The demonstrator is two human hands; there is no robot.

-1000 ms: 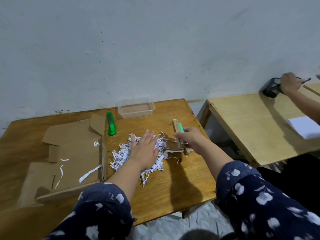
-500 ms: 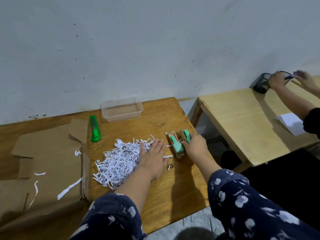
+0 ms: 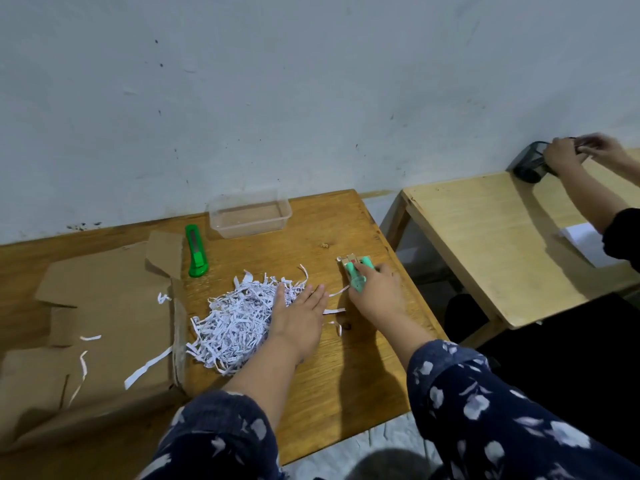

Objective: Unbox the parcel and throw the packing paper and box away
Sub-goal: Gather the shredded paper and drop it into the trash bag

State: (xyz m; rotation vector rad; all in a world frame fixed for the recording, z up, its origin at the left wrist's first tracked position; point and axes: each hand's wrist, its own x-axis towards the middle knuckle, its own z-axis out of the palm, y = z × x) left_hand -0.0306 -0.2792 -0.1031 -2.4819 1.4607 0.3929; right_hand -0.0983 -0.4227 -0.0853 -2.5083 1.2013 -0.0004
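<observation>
Shredded packing paper (image 3: 239, 317) lies mid-table (image 3: 346, 368) under the flat, open left hand (image 3: 298, 323), flattened box (image 3: 104, 327) at nine o'clock, while the right hand (image 3: 377, 292) at three o'clock grips a small green-and-cardboard item (image 3: 355, 271).

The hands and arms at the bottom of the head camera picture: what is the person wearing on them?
Both hands, left and right, are bare: no gloves, and no rings or watch that I can make out. Both arms wear dark navy sleeves printed with pale, whitish petal-like flower shapes. The sleeves are pushed up, so the forearms are uncovered from about the elbow to the wrist.
</observation>
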